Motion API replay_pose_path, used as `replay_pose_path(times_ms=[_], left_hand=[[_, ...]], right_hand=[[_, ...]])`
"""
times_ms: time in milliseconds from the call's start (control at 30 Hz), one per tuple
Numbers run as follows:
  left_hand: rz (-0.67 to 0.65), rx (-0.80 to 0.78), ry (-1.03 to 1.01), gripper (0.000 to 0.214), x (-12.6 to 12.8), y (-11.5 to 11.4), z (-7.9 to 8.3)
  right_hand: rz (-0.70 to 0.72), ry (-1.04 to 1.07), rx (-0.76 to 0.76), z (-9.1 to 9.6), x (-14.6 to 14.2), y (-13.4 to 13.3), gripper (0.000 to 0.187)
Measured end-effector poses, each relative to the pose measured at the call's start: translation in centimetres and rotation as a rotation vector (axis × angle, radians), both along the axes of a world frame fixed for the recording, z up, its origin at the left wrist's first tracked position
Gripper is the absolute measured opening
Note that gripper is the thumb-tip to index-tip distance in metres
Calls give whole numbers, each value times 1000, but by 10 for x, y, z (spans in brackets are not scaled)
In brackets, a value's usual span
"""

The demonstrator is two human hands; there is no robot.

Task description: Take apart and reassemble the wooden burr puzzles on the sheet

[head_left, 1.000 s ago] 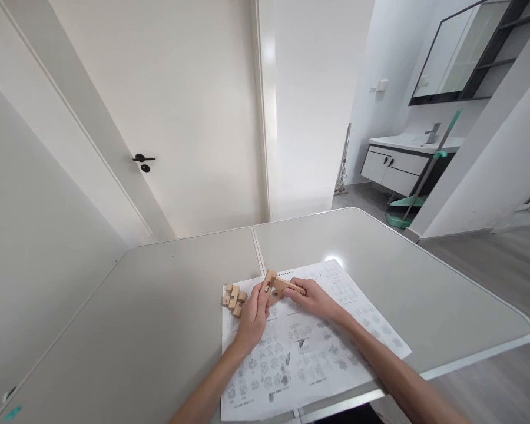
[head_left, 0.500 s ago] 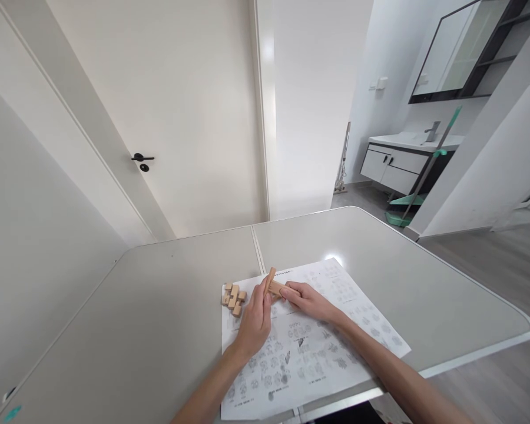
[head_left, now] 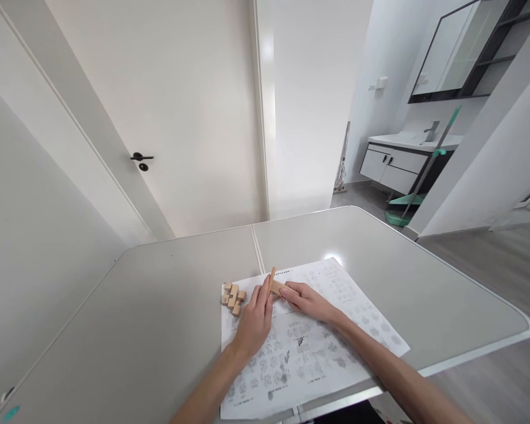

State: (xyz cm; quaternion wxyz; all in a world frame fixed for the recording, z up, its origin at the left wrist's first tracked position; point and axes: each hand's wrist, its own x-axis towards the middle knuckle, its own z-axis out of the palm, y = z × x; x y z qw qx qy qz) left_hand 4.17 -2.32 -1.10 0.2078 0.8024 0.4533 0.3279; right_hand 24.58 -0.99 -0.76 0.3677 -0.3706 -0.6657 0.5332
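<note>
Just below the frame's centre, the left hand [head_left: 252, 321] is clamping a strip [head_left: 272, 273] between thumb and fingers, its tip poking up past them. The right hand [head_left: 307, 300] is pinching a bar [head_left: 277, 287] that is slanting leftward from its fingertips to the strip; the two seem to be touching, though fingers are hiding the join. The left grip is probably steadying the strip against the bar's end. The strip is lying along the left hand's inner side, the bar just left of the right hand. Blocks [head_left: 233, 297] are sitting left of the left hand, seemingly parked clear of the fingers. A sheet [head_left: 335, 335] is lying underneath, perhaps so its printed figures are showing.
</note>
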Motion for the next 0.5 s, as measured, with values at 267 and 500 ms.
replay_pose_path(times_ms=[267,500], left_hand=[[-23,6,6,50,-2,3,1],[145,54,-5,47,-10,12,-2]], right_hand=[[31,13,-33,1,0,0,52],[138,73,-58,2,-5,0,52]])
